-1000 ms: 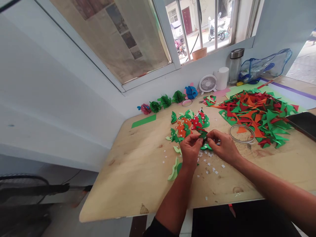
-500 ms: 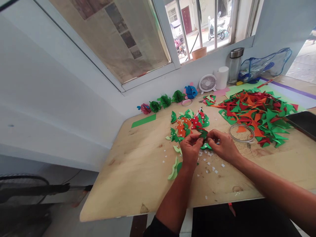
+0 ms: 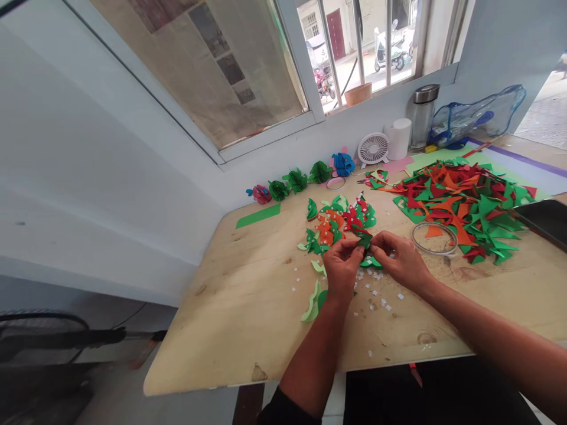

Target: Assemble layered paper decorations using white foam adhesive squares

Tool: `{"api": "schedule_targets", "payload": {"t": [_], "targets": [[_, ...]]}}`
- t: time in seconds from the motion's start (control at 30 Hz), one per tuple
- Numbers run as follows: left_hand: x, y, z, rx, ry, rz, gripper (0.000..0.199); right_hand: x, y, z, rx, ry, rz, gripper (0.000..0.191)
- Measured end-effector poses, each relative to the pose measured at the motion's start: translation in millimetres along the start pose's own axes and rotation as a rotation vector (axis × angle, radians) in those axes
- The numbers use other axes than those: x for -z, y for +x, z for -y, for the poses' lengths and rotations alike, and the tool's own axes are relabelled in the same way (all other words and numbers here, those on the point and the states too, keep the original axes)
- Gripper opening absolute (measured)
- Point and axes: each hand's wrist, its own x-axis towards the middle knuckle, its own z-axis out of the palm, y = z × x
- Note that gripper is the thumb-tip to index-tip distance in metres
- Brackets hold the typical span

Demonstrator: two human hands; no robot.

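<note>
Between thumb and fingers, my left hand (image 3: 343, 265) pinches a folded green and red paper piece (image 3: 364, 238). My right hand (image 3: 401, 260) is closed at the right edge of that same piece, its fingertips together; whether they grip the paper or a tiny white bit is too small to tell. Just beyond my hands lie orange folded paper pieces (image 3: 328, 227) and red ones (image 3: 354, 217) dotted with white squares. Small white squares (image 3: 375, 293) are scattered on the wooden table (image 3: 212, 319) below my hands. Light green wavy paper (image 3: 311, 304) lies beside my left wrist.
A heap of red, orange and green scraps (image 3: 460, 200) spreads at the right, with a tape ring (image 3: 434, 238) before it and a dark phone (image 3: 544, 219) beside it. Along the wall stand paper ornaments (image 3: 296, 180), a small white fan (image 3: 373, 149) and a glass bottle (image 3: 423, 118).
Almost nothing differs. Both hands keep their places at the green and red paper piece, and the view has shifted very slightly.
</note>
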Motion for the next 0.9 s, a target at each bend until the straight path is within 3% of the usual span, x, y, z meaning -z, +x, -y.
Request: {"api": "schedule_targets", "payload": {"t": [0.5,0.73,0.9], "targets": [[-0.1,0.7,-0.3,0.017,-0.048,0.000,0.015,-0.4,-0.3,0.4,-0.005,0.016,0.019,0.015],[2.3,-1.6,2.7,-0.173,0.157,0.021,0.014,-1.0,-1.6,1.8,-0.017,-0.051,-0.016,0.014],[0.3,0.0,1.1,-0.058,0.045,-0.008,0.013,-0.7,-1.1,1.3,-0.031,-0.049,0.005,0.014]]}}
